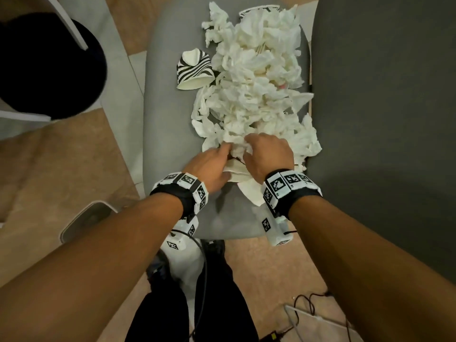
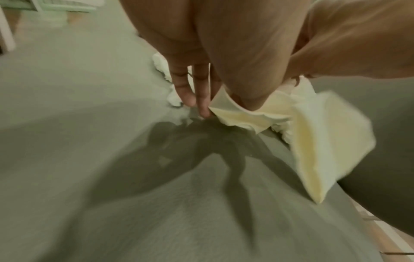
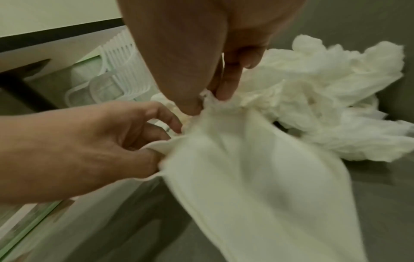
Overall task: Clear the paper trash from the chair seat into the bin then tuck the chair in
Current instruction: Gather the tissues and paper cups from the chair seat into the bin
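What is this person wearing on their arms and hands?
Both forearms are bare, with no sleeves or gloves. The left hand and right hand each have a black wrist strap ringed with white blocks bearing black-and-white square markers. White camera units hang beneath; a black cable trails from the left.

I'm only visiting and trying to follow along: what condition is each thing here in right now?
Paper pile: crumpled, heaped on the seat.
Flat napkin: pinched by both hands at the pile's near edge.
Striped paper cup: crushed, lying on its side beside the pile.
Chair seat: still covered with trash.
Left hand: gripping the napkin.
Right hand: fingers pinching paper.
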A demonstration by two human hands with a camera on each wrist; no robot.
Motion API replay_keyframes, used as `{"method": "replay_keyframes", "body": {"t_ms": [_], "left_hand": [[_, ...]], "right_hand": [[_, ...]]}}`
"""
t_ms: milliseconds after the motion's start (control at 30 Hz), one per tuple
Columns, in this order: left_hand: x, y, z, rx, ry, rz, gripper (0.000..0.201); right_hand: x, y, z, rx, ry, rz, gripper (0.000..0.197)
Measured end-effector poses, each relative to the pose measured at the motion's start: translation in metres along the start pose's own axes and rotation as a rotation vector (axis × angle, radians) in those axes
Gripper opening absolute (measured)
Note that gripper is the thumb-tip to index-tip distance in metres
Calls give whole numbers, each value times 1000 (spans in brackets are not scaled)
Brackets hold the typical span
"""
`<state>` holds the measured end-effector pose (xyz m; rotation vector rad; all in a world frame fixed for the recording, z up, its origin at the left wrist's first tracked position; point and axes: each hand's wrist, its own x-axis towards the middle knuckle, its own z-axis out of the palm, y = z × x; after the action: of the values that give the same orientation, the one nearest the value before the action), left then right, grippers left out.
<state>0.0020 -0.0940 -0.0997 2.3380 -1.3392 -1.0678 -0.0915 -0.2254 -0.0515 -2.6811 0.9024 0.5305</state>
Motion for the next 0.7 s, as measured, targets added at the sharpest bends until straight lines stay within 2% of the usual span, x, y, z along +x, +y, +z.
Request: {"method": "replay_keyframes", "body": {"t_ms": [100, 167, 300, 400, 433, 467, 533, 567, 633, 700], "left_hand": [[-20, -13, -9, -45, 11, -59, 75], [-34, -21, -14, -65, 12, -69, 83], [-60, -43, -22, -112, 57, -76, 99], [-84, -56, -27, -115, 96, -91, 108], [-93, -62, -28, -122, 113, -96, 104], [-100, -70, -28, -138, 143, -95, 90], [-113, -92, -24, -154, 218, -80, 43], [-121, -103, -22, -142, 235, -75, 27], [-137, -125, -17, -111, 209, -92, 16], [-151, -140, -11, -81, 174, -116, 18]], "right_hand": [[-8, -25, -4, -33, 78, -103, 34], [-15, -44, -6, 28, 83, -142, 33], [-25, -80, -5, 240, -38, -140, 38], [-30, -108, 0, 309, -120, -193, 32], [-32, -117, 2, 320, -141, -218, 29], [-35, -125, 4, 329, -160, -242, 27], [-41, -143, 11, 347, -189, -302, 24], [-44, -153, 15, 352, -202, -338, 24], [-48, -172, 27, 320, -210, -359, 26], [-47, -185, 35, 265, -192, -290, 36]]}}
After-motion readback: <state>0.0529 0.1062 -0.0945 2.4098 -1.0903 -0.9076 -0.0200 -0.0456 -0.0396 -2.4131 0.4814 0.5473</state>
